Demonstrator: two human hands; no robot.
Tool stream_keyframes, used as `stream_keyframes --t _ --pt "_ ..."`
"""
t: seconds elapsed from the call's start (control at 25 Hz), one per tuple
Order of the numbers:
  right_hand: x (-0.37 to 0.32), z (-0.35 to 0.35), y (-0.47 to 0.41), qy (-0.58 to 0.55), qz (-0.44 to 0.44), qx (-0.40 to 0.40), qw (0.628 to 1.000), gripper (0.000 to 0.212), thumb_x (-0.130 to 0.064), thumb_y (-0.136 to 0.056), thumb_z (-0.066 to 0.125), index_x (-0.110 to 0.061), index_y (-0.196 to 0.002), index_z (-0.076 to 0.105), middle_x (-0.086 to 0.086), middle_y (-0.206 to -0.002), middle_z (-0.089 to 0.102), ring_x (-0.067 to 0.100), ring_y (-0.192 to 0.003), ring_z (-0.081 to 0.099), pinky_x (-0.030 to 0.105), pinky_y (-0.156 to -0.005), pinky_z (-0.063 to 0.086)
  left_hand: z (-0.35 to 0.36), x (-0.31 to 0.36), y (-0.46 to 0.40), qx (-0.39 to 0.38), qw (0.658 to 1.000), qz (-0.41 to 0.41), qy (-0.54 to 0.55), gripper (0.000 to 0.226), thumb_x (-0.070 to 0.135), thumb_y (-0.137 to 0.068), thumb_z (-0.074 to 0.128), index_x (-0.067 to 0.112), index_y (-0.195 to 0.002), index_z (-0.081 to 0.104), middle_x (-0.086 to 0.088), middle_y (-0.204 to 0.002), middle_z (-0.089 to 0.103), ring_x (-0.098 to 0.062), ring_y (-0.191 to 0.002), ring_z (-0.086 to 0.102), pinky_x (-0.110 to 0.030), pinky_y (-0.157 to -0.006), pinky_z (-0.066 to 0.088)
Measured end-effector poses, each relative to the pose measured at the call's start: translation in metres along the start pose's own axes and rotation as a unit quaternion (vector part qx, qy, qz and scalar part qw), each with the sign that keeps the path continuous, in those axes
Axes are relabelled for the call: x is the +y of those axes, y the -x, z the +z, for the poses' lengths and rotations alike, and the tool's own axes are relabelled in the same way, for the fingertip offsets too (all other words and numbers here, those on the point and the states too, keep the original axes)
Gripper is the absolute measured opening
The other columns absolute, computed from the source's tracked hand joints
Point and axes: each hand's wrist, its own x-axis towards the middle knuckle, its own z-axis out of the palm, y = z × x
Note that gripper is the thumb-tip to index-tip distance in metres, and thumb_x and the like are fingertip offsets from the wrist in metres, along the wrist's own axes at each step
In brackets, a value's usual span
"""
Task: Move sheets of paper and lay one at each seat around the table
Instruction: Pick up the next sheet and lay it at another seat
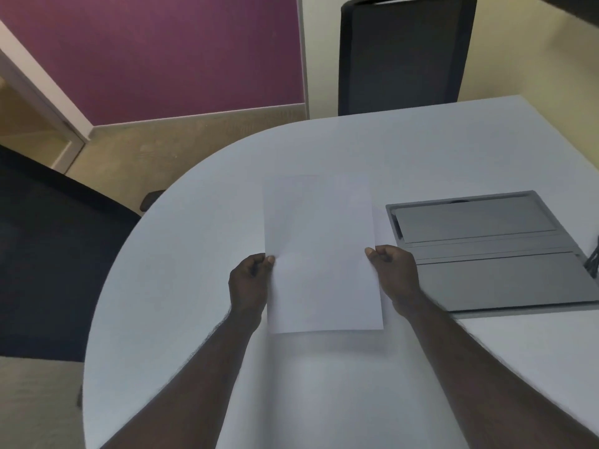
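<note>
A white sheet of paper (pixel 322 254) sits at the middle of the view, held over the rounded end of a white table (pixel 194 254). It stands the tall way, with its near edge toward six o'clock and its far edge toward twelve. A soft shadow lies on the tabletop just below the near edge, so that end seems lifted off the surface; whether the far end touches the table cannot be told.

The left hand (pixel 249 283) pinches the sheet's edge at nine o'clock, thumb on top and the other fingers curled closed beneath. The right hand (pixel 393 273) pinches the opposite edge at three o'clock in the same way, thumb on top and fingers folded under. Both grips fall about midway along the long sides, and both bare forearms reach in from six o'clock.

At three o'clock from the sheet, a grey panel (pixel 492 251) is set into the tabletop, just beside the right hand. A dark cable (pixel 593 257) shows at its far right edge. A black chair (pixel 402 56) stands at the table's rim at about one o'clock, its back upright. Another dark chair (pixel 55 260) sits at nine o'clock, close against the curved edge. A purple wall (pixel 155 53) fills the area toward eleven o'clock, above a beige floor (pixel 146 157).
</note>
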Motion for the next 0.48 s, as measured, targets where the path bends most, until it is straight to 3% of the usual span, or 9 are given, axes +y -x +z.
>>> stream_keyframes --t 0.2,0.36,0.48 --pt "-0.037 0.016 0.025 -0.01 -0.022 -0.007 1.0 0.012 -0.028 -0.089 0.066 -0.018 -0.085 0.07 -0.008 -0.08 0.069 0.007 -0.077 0.061 0.024 -0.07 0.045 -0.034 0.022 0.009 0.04 0.999 0.024 -0.027 0.012 0.031 -0.093 0.062 0.023 -0.089 0.071 -0.001 -0.093 0.071 -0.014 -0.075 0.061 -0.025 -0.067 0.048" --pt "-0.058 0.03 0.046 -0.016 -0.041 -0.021 0.999 0.012 -0.029 -0.09 0.066 -0.017 -0.087 0.07 -0.008 -0.082 0.069 0.006 -0.079 0.061 0.023 -0.071 0.044 -0.065 0.033 0.02 0.052 0.998 0.032 -0.027 0.016 0.033 -0.093 0.061 0.021 -0.091 0.072 -0.004 -0.095 0.071 -0.015 -0.077 0.062 -0.028 -0.069 0.05" --pt "-0.071 0.044 0.066 -0.024 -0.058 -0.04 0.997 0.012 -0.029 -0.09 0.067 -0.018 -0.086 0.07 -0.007 -0.082 0.069 0.007 -0.079 0.061 0.022 -0.072 0.046 -0.093 0.041 0.027 0.064 0.997 0.038 -0.03 0.016 0.033 -0.093 0.061 0.021 -0.089 0.071 -0.003 -0.097 0.072 -0.019 -0.085 0.065 -0.035 -0.079 0.053"
